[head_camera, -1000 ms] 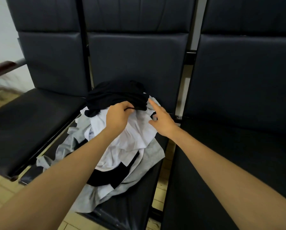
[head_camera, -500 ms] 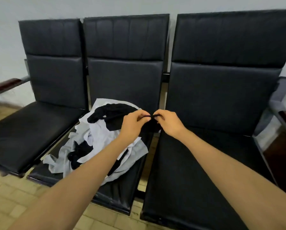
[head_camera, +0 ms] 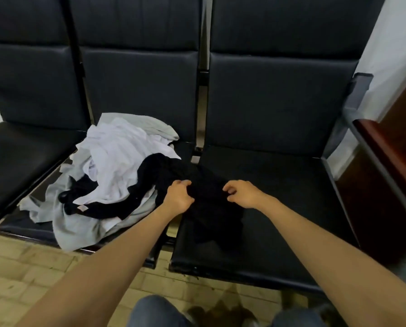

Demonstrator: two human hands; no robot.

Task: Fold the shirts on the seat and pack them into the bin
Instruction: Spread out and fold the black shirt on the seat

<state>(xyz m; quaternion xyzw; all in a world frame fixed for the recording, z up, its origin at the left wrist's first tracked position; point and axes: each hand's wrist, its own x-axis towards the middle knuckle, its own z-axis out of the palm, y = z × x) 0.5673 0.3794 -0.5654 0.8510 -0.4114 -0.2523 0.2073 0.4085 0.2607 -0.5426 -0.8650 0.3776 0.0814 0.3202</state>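
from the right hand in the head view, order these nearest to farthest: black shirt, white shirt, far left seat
1. black shirt, gripped by the right hand
2. white shirt, in the pile to the left
3. far left seat, beyond the pile

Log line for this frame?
left hand, right hand: grip black shirt | shirt: partly on right seat | shirt pile: middle seat

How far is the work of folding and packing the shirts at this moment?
Done: nothing looks folded, and no bin is in view. In hand: the left hand and right hand grip a black fabric shirt lying partly on the right black padded seat. Left: the crumpled pile of white and grey shirts on the middle seat, then all packing.
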